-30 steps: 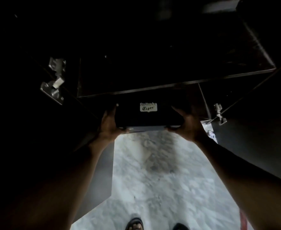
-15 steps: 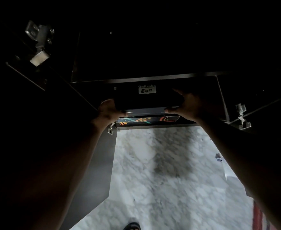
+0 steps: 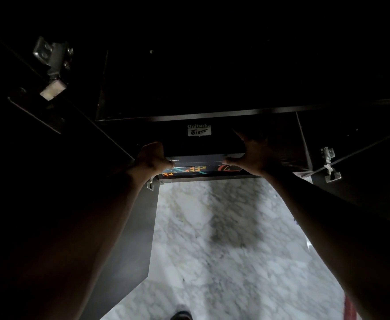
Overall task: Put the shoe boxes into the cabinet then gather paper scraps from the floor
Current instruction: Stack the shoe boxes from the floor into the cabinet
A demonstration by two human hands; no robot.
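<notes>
A black shoe box with a white Onitsuka Tiger label sits in the lower compartment of the dark cabinet, under a shelf. It lies on top of a second box with an orange and teal pattern on its front. My left hand grips the black box's front left corner. My right hand holds its right end, thumb on the front edge and fingers over the lid. The cabinet's inside is too dark to see deeper.
An open cabinet door hangs at my left, and another door with a metal hinge at my right. White marble floor lies below. A small pale scrap shows beside my right forearm. My foot is at the bottom edge.
Both hands carried the black box forward from in front of the cabinet into the lower compartment, onto the patterned box. My view moved closer.
</notes>
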